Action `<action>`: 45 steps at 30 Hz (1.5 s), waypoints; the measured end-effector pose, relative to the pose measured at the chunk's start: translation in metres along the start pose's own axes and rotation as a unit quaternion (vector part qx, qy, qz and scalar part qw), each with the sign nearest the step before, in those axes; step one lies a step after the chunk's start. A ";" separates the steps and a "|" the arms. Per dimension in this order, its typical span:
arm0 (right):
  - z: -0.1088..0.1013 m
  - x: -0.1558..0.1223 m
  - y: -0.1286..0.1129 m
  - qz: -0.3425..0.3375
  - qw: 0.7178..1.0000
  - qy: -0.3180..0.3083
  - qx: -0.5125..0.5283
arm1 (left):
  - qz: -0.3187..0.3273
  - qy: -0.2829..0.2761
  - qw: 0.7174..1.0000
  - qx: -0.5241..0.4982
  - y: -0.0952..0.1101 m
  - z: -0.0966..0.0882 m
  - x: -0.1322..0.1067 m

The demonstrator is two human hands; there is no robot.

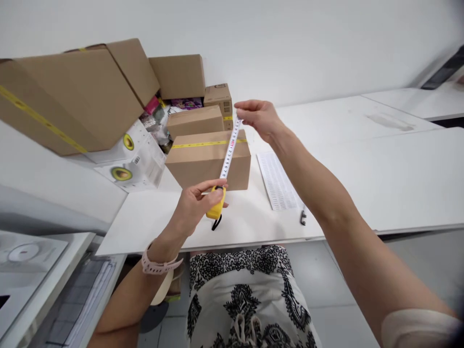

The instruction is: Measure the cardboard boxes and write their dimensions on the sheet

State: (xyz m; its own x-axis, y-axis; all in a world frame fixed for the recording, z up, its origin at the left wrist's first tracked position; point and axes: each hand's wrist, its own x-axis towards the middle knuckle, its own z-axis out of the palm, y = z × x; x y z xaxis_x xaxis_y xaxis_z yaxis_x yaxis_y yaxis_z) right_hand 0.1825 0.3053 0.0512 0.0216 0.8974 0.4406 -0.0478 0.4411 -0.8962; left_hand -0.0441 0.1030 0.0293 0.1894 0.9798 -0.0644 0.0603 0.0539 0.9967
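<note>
My left hand [195, 203] grips a yellow tape measure case [216, 207] just above the white table [362, 169]. From the case, the white tape blade [229, 153] runs up and away to my right hand [258, 117], which pinches its end. The blade stretches over a closed cardboard box [203, 164] sealed with yellow tape. A black strap hangs below the case.
A printed sheet [277, 181] and a small dark clip [303, 217] lie right of the box. More cardboard boxes [72, 96] and white avocado-print cartons [134, 162] are piled at the back left. A lower shelf with papers [32, 261] stands at the left.
</note>
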 end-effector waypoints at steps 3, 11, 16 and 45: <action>-0.038 -0.057 -0.017 -0.005 0.999 0.033 0.006 | 0.050 -0.021 0.990 0.132 -0.018 0.010 0.000; -0.045 -0.229 0.014 0.064 0.987 0.005 -0.145 | 0.186 -0.119 0.934 0.281 -0.068 0.075 0.030; -0.107 -0.246 0.031 0.133 0.908 0.145 -0.371 | 0.207 -0.111 0.898 0.373 -0.080 0.100 0.049; -0.175 -0.284 0.052 0.155 0.923 0.303 -0.179 | 0.206 -0.280 0.836 0.425 -0.121 0.219 0.137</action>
State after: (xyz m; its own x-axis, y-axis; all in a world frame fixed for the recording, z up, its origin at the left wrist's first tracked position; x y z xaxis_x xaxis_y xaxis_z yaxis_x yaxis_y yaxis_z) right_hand 0.3489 0.0733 -0.1298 0.6224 0.7688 0.1469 0.1854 0.0376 -0.9819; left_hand 0.1892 0.1886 -0.1106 0.7806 0.6245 0.0258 0.5057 -0.6553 0.5611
